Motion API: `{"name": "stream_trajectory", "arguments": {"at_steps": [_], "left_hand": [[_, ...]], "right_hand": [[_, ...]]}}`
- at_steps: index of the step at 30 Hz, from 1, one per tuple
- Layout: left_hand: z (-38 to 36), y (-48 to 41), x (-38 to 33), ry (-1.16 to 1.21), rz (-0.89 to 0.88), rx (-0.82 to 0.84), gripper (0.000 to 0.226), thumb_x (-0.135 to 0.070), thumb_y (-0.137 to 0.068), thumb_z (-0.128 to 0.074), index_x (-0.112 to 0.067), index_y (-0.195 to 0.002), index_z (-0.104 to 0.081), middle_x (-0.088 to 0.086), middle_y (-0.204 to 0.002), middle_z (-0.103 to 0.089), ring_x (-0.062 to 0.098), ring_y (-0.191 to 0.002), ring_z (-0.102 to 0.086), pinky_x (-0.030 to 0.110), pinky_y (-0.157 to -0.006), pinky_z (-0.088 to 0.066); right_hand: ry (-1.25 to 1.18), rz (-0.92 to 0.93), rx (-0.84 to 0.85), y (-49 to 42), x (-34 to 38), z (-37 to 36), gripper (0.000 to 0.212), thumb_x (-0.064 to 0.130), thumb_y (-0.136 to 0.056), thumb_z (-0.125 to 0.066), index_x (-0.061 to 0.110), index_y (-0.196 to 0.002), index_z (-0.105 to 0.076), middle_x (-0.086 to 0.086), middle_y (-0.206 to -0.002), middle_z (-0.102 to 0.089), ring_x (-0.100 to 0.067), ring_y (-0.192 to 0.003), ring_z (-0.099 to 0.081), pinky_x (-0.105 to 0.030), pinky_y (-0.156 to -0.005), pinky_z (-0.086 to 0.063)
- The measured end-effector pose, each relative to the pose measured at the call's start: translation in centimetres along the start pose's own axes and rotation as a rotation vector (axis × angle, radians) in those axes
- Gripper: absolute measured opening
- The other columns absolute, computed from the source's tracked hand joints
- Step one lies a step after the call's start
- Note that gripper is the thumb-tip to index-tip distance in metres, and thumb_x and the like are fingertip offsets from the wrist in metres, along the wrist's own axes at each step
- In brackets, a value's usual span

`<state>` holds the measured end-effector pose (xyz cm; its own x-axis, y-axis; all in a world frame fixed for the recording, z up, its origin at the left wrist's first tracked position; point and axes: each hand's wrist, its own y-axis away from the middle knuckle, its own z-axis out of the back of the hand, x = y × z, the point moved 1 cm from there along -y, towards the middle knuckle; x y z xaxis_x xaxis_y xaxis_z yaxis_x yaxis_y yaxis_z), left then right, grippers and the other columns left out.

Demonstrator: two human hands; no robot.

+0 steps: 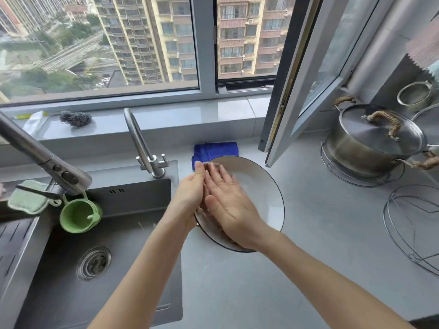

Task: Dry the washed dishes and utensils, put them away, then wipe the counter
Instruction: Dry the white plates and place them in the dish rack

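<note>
- The plate (259,186), white with a dark rim, is at the centre of the frame, tilted up off the grey counter (320,233), just right of the sink (133,200).
- The left hand (190,188) grasps the plate's left rim, with the thumb lying up along the edge; its fingers are hidden behind the plate.
- The right hand (228,198) lies flat on the plate's face with its fingers straight, pressing a dull pinkish cloth (209,166) that shows past the fingertips.
- A folded blue cloth (215,149) lies on the counter just behind the plate, which partly hides it.
- A curved tap (142,143) stands at the sink's back edge, and a pull-out sprayer (42,157) slants in from the left.
- A green cup (79,216) hangs under the sprayer, beside a pale green pad (28,197).
- A steel scourer (76,118) sits on the sill at upper left, near a packet (33,119) whose print is too blurred to read.
- At the right are a lidded steel pot (373,141) on a wire stand, a wire rack (413,231) and an open window sash (308,67).
</note>
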<state>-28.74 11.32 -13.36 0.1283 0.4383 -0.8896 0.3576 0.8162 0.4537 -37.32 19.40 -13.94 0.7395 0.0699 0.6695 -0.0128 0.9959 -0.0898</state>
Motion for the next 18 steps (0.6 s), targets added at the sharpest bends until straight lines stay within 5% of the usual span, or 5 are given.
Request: {"name": "stream_trajectory", "arguments": {"at_steps": [5, 10, 13, 15, 18], "left_hand": [[2.0, 0.4, -1.1, -0.148, -0.025, -0.063, 0.045, -0.057, -0.094, -0.033, -0.021, -0.075, -0.053, -0.004, -0.07, -0.051, 0.013, -0.063, -0.051, 0.027, -0.06, -0.041], [2.1, 0.6, 0.1, -0.384, -0.074, -0.002, 0.053, -0.06, -0.092, -0.034, -0.012, -0.084, -0.054, -0.003, -0.06, -0.032, 0.015, -0.054, -0.033, 0.027, -0.054, -0.027], [0.1, 0.5, 0.3, -0.151, 0.045, 0.055, 0.049, -0.052, -0.097, -0.035, -0.012, -0.1, -0.064, 0.008, -0.086, -0.068, 0.021, -0.074, -0.065, 0.032, -0.068, -0.055], [-0.3, 0.1, 0.0, -0.08, 0.108, -0.006, 0.049, -0.049, -0.098, -0.034, -0.01, -0.097, -0.063, 0.011, -0.088, -0.069, 0.023, -0.074, -0.067, 0.03, -0.063, -0.056], [0.9, -1.2, 0.7, -0.086, 0.138, -0.076, 0.085, -0.08, -0.073, -0.043, -0.009, -0.115, -0.061, 0.01, -0.113, -0.066, 0.028, -0.1, -0.064, 0.042, -0.09, -0.052]], "right_hand": [[0.301, 0.291, 0.253, 5.1, -0.9, 2.5, 0.053, 0.045, -0.1, -0.012, 0.031, -0.147, -0.032, 0.007, -0.158, -0.018, -0.011, -0.146, -0.008, -0.024, -0.116, 0.002], [0.785, 0.277, 0.258, 3.6, -7.1, 5.7, 0.051, 0.043, -0.103, -0.01, 0.032, -0.142, -0.041, 0.002, -0.152, -0.035, -0.021, -0.142, -0.031, -0.05, -0.113, -0.012], [0.621, 0.163, 0.187, 0.1, -5.5, 3.9, 0.063, 0.05, -0.099, 0.0, 0.025, -0.147, -0.032, 0.001, -0.156, -0.017, -0.024, -0.147, -0.013, -0.044, -0.116, -0.002], [0.393, 0.147, 0.205, 0.1, -3.1, 2.0, 0.065, 0.051, -0.096, -0.003, 0.023, -0.15, -0.025, 0.003, -0.158, -0.008, -0.016, -0.147, 0.002, -0.034, -0.117, 0.008], [0.162, 0.189, 0.37, 3.1, -0.8, 1.4, 0.054, 0.038, -0.099, -0.015, 0.022, -0.15, -0.026, 0.008, -0.159, -0.013, -0.007, -0.147, 0.001, -0.027, -0.118, 0.005]]}}
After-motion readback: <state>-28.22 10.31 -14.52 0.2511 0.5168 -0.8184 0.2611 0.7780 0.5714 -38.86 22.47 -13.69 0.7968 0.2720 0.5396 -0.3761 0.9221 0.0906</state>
